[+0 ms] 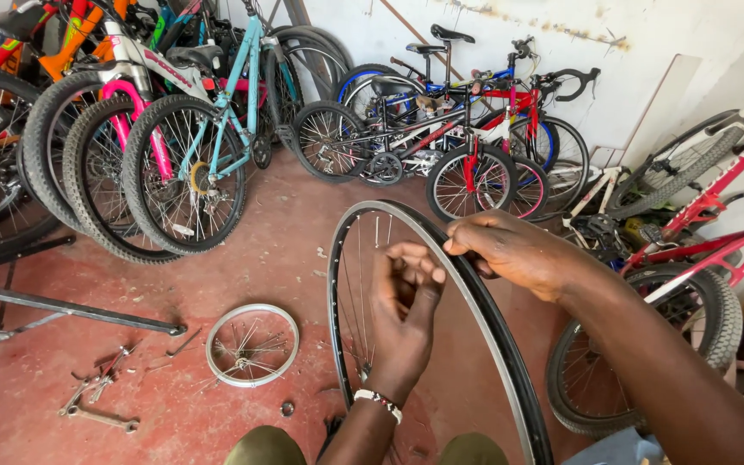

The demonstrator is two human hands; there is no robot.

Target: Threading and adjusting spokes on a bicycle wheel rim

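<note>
You are in a bicycle repair workshop. Many bicycles (217,112) stand packed in rows against a stained white wall (647,60), more of them leaning at your right. On the worn red concrete floor (286,232) lie wrenches (101,418), a small loose spoked wheel (251,344) and scattered small parts. A large bare rim (475,301) with spokes stands upright before you, and a metal stand (62,306) sits at your left.

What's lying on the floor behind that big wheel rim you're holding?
Behind the big rim, red floor and parked bicycles show through its spokes. The left hand and right hand cover part of that view.
</note>
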